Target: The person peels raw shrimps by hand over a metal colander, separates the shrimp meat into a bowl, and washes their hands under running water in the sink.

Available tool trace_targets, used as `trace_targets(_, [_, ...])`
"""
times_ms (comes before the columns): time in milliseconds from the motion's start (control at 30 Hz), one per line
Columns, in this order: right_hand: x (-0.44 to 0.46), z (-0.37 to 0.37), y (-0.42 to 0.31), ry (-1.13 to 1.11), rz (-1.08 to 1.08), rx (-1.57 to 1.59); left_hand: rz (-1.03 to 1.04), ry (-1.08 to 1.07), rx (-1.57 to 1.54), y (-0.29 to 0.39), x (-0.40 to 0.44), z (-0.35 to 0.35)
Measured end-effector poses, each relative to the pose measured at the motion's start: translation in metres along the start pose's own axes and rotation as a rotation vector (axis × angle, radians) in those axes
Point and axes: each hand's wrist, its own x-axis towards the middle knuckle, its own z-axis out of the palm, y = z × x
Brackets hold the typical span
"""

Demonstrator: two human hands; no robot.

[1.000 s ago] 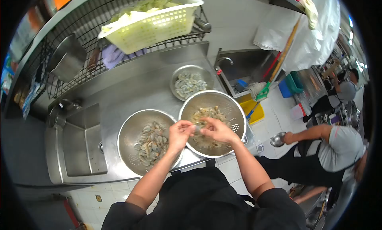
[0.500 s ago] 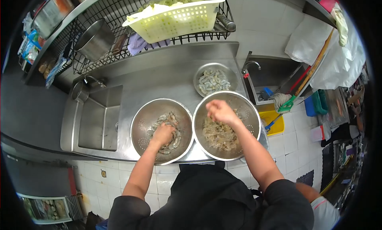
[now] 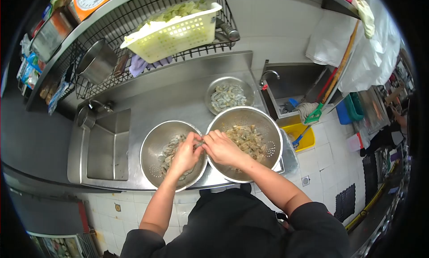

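Observation:
My left hand (image 3: 186,155) is closed on a small grey shrimp (image 3: 199,143), raised above the inner rim of the left steel colander (image 3: 151,144). Against the same shrimp, my right hand (image 3: 223,149) pinches with its fingertips; the fingers cover most of it. Unpeeled grey shrimp (image 3: 169,151) lie in the left colander, partly under my left hand. The right steel colander (image 3: 268,128) touches it and holds a heap of brownish shrimp shells (image 3: 250,141). Behind them, a steel bowl (image 3: 209,97) contains pale, peeled-looking shrimp (image 3: 229,96).
Left along the steel counter (image 3: 152,101) is a sink (image 3: 107,146) with a tap. Above hangs a wire rack (image 3: 178,59) with a pale plastic basket (image 3: 178,37) of cut greens. A second sink (image 3: 290,86), a yellow bucket (image 3: 306,139) and long-handled tools stand to the right.
My left hand has risen from the shrimp pile and moved right. My right hand came left from over the shells, and both now meet at one shrimp. The camera view has shifted slightly.

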Motion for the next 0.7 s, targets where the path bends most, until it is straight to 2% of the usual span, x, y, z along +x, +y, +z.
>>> trace_targets(33, [-0.001,-0.002,0.002,-0.082,-0.003,-0.030,0.130,0.068,0.108,0.008,0.001,0.004])
trace_targets(67, [-0.004,0.001,0.007,-0.043,0.046,0.146,0.102,0.044,0.107,0.013,0.004,0.006])
trace_targets(167, [-0.015,-0.004,0.011,0.054,0.112,0.225,0.086,0.043,0.058,0.026,0.008,0.013])
trace_targets(200, [-0.017,-0.007,0.012,0.060,0.119,0.218,0.095,0.035,0.054,0.026,0.010,0.016])
trace_targets(267, [-0.024,-0.012,0.014,0.064,0.141,0.166,0.279,0.087,0.148,0.025,0.013,0.023])
trace_targets(367, [-0.032,-0.018,0.017,0.088,0.150,0.101,0.307,0.107,0.079,0.038,0.016,0.030])
trace_targets(533, [-0.041,-0.024,0.018,0.113,0.246,0.093,0.250,0.122,-0.039,0.032,0.025,0.053])
trace_targets(600, [-0.046,-0.023,0.024,0.098,0.283,0.092,-0.039,-0.038,-0.476,0.027,0.030,0.059])
trace_targets(633, [-0.048,-0.024,0.026,0.099,0.289,0.098,-0.040,-0.038,-0.478,0.021,0.033,0.060])
trace_targets(700, [-0.053,-0.023,0.033,0.096,0.292,0.104,-0.096,-0.248,-0.616,0.013,0.041,0.054])
